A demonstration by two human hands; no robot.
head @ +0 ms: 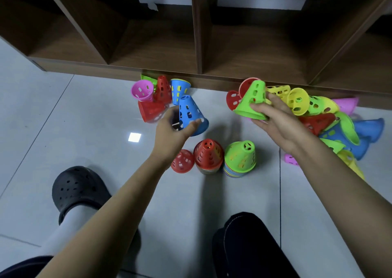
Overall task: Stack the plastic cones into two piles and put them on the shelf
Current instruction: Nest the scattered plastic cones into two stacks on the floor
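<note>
My left hand (174, 127) grips a blue cone (191, 113) by its wide rim, held above the floor. My right hand (273, 116) holds a green cone (253, 99) by its base, tip pointing away. Two stacks stand on the floor between my arms: one topped with a red cone (209, 153), one topped with a green cone (240, 158). A single red cone (182, 161) lies beside the red-topped stack. Loose cones lie in a small group at the left (157, 96) and a larger heap at the right (331, 121).
A brown wooden shelf (199, 44) with open compartments runs across the back, its bottom board just above the cones. The floor is glossy grey tile (84, 118). My black shoe (78, 188) and dark-trousered knee (250, 246) are in the foreground.
</note>
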